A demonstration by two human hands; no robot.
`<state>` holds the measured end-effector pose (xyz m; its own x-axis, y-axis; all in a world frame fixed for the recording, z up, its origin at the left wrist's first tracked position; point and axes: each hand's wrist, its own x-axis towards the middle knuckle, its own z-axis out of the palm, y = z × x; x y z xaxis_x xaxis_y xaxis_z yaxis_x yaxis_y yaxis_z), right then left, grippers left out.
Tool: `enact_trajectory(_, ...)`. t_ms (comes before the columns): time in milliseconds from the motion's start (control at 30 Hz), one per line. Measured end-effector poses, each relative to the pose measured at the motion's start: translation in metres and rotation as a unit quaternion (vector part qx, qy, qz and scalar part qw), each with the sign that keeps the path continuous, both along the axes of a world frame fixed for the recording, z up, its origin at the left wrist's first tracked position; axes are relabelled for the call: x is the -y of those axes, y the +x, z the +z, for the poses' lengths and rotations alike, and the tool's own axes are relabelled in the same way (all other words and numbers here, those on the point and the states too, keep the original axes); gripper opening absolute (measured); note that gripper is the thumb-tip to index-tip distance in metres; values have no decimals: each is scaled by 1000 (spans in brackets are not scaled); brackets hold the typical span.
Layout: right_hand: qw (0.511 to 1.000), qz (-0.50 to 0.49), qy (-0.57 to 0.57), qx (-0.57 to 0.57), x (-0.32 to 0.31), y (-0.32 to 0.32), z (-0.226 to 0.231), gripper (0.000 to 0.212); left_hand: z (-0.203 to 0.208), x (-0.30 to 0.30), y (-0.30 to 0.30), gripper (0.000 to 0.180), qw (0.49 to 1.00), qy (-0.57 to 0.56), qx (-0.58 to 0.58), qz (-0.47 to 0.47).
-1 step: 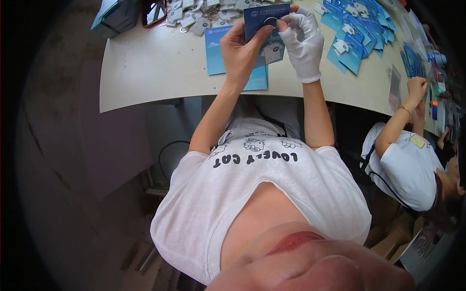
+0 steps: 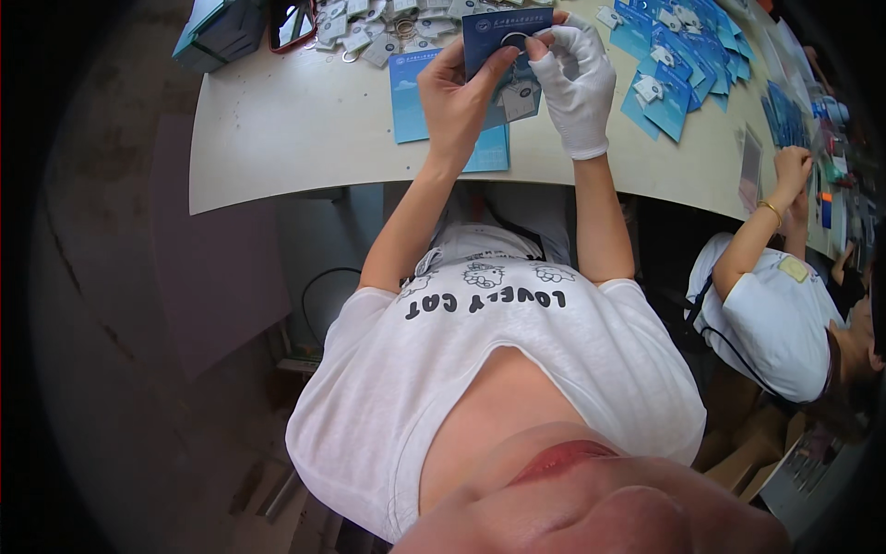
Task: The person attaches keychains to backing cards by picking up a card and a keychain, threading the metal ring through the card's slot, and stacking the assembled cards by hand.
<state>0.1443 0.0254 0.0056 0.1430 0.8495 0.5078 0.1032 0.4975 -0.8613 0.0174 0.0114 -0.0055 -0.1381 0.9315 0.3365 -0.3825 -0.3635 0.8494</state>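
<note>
Dark-blue card (image 2: 498, 37) with metal key ring (image 2: 513, 39), top centre of frame above the desk (image 2: 277, 129) | left hand (image 2: 454, 102) fingers pinch its left edge | gloved right hand (image 2: 577, 78) fingers grip ring | likely light, bendable; hold by edges.

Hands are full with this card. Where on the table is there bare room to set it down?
The widest bare patch of table lies left of the left hand, between the light-blue card and the near edge, below the teal box. A smaller strip sits right of the gloved right hand. The tag pile and blue card rows are crowded.
</note>
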Motion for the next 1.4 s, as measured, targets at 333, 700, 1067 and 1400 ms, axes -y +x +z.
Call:
enact_trajectory(333, 977, 39, 82, -192, 12, -22, 10, 38, 7, 3, -3, 16, 998, 47, 26, 24)
enact_trajectory(700, 982, 24, 125, -137, 20, -26, 25, 41, 30, 20, -3, 23, 993, 27, 113, -11)
enact_trajectory(1067, 985, 40, 71, -151, 30, -39, 40, 37, 19, 10, -13, 23, 991, 13, 118, -64)
enact_trajectory(1400, 993, 102, 10, -60, 13, -12, 12, 45, -12, 1, -22, 35, 997, 65, 33, -24)
